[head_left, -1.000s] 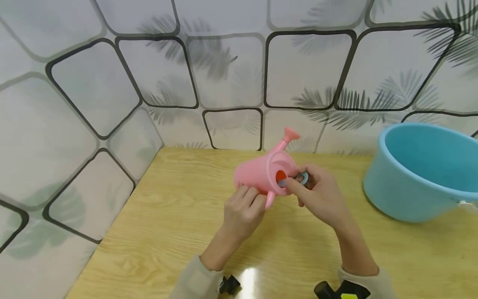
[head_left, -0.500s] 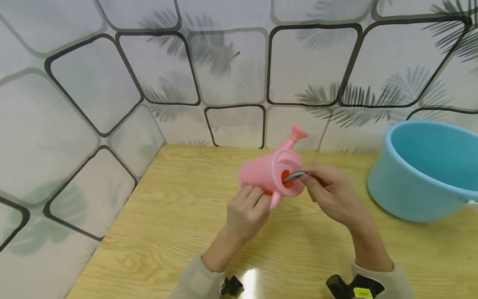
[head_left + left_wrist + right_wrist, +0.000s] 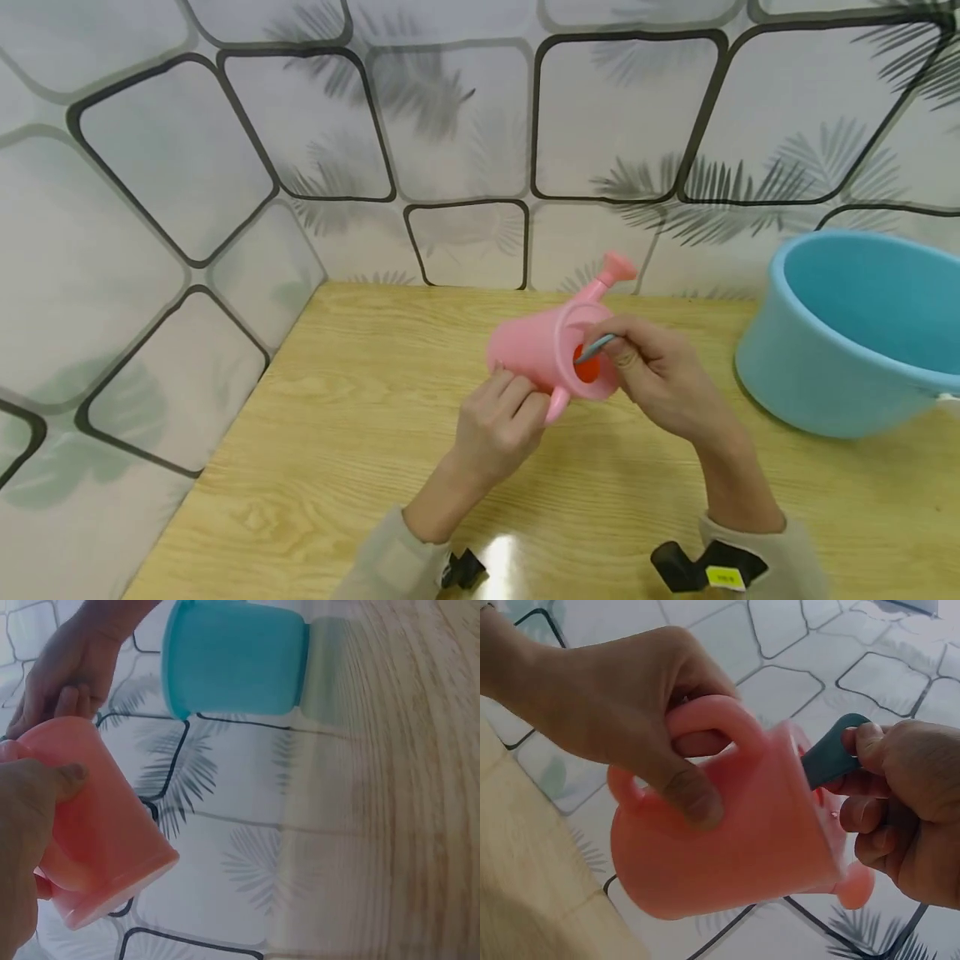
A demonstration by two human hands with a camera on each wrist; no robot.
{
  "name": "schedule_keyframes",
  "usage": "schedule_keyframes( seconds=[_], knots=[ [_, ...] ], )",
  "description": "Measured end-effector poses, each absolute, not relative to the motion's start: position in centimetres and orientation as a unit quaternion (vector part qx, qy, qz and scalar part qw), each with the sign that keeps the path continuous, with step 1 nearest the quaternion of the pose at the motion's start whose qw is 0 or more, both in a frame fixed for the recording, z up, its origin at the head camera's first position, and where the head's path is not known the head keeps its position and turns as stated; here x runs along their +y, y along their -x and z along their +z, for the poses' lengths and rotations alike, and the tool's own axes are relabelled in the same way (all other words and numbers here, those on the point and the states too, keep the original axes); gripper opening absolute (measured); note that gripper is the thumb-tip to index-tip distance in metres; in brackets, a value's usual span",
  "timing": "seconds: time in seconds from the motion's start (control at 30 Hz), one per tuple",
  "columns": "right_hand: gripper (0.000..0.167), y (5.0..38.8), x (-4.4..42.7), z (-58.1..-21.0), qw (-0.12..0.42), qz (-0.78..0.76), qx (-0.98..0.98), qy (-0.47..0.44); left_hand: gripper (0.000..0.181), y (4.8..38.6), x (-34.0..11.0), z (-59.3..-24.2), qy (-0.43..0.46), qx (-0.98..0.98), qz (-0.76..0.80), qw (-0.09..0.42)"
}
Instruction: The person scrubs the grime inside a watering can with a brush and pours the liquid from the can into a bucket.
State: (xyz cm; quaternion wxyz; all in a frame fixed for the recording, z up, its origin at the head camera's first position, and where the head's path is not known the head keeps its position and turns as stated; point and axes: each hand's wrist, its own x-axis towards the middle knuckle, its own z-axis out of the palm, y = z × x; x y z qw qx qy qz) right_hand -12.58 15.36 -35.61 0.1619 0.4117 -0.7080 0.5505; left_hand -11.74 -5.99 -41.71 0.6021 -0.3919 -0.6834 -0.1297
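A pink watering can is held tilted above the table, its mouth toward the right hand and something orange-red inside. My left hand grips its handle, the thumb lying along the pink wall in the right wrist view. Between thumb and fingers, my right hand pinches a blue-grey object; in the right wrist view that teal object widens toward the fingers, and its far end goes into the can's mouth, where it is hidden.
To the right, a large light-blue bucket stands on the wooden table. Behind and to the left rises a wall patterned with dark outlines and leaves. The can's pink spout points up toward that back wall.
The watering can has shifted slightly right in the head view, with both hands. Over the last second, the blue-grey object has turned from showing its ring-like end to a thin edge.
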Motion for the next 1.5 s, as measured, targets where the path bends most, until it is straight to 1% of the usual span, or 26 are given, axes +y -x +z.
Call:
schedule_keyframes(
  seconds=[0.07,0.17,0.27,0.37,0.47,0.57,0.6,0.7,0.83,0.9,0.97,1.03,1.07,1.1,1.17,1.23,1.33,1.37,1.43,1.5],
  knots=[
    [0.012,12.4,15.3,-35.5,0.154,0.561,-0.695,-0.423,0.035,11.8,-6.2,-41.7,0.386,-0.686,-0.132,0.602],
    [0.015,12.1,15.5,-35.2,0.166,0.580,-0.658,-0.450,0.034,11.8,-6.5,-41.6,0.380,-0.689,-0.134,0.602],
    [0.013,11.9,15.3,-34.8,0.170,0.536,-0.689,-0.457,0.033,11.8,-6.6,-41.6,0.380,-0.689,-0.132,0.603],
    [0.018,11.7,15.0,-34.5,0.174,0.494,-0.723,-0.450,0.032,11.9,-6.7,-41.5,0.382,-0.688,-0.132,0.603],
    [0.011,11.2,15.3,-34.1,0.193,0.500,-0.713,-0.452,0.033,11.9,-6.8,-41.4,0.377,-0.690,-0.132,0.603],
    [0.012,11.0,15.4,-34.1,0.199,0.489,-0.714,-0.459,0.031,11.9,-6.8,-41.4,0.377,-0.693,-0.127,0.602],
    [0.010,11.0,15.2,-34.1,0.197,0.480,-0.722,-0.458,0.031,11.8,-6.8,-41.4,0.378,-0.693,-0.125,0.601],
    [0.011,10.9,15.0,-34.0,0.186,0.480,-0.723,-0.461,0.029,11.7,-6.7,-41.4,0.378,-0.692,-0.126,0.602],
    [0.015,10.2,15.1,-33.2,0.210,0.477,-0.714,-0.467,0.029,11.7,-6.7,-41.1,0.376,-0.689,-0.127,0.607],
    [0.010,10.0,15.0,-33.0,0.221,0.444,-0.736,-0.460,0.028,11.7,-6.7,-41.1,0.378,-0.689,-0.125,0.606],
    [0.017,10.1,14.9,-33.3,0.218,0.426,-0.749,-0.458,0.027,11.7,-6.6,-41.1,0.381,-0.689,-0.126,0.603],
    [0.018,10.1,15.0,-33.4,0.211,0.427,-0.753,-0.454,0.028,11.8,-6.6,-41.3,0.381,-0.692,-0.125,0.601],
    [0.012,10.1,15.1,-33.4,0.218,0.430,-0.748,-0.456,0.029,11.8,-6.6,-41.3,0.380,-0.693,-0.125,0.600],
    [0.011,10.1,15.3,-33.4,0.222,0.437,-0.740,-0.460,0.029,11.9,-6.5,-41.4,0.380,-0.694,-0.125,0.599],
    [0.014,10.2,15.4,-33.5,0.215,0.447,-0.738,-0.458,0.030,11.9,-6.5,-41.5,0.378,-0.698,-0.120,0.596],
    [0.010,10.6,15.1,-33.8,0.206,0.441,-0.747,-0.453,0.031,12.0,-6.6,-41.6,0.377,-0.703,-0.118,0.592],
    [0.024,11.1,14.8,-34.1,0.182,0.448,-0.753,-0.446,0.032,11.9,-6.7,-41.7,0.374,-0.702,-0.120,0.594],
    [0.023,11.1,14.8,-34.0,0.182,0.459,-0.746,-0.447,0.032,11.9,-6.7,-41.7,0.373,-0.701,-0.121,0.595],
    [0.013,10.9,15.1,-33.9,0.190,0.482,-0.726,-0.453,0.033,11.8,-6.8,-41.6,0.369,-0.700,-0.123,0.599],
    [0.011,10.7,15.3,-33.6,0.198,0.493,-0.717,-0.451,0.033,11.7,-6.8,-41.4,0.370,-0.698,-0.124,0.600]
  ],
)
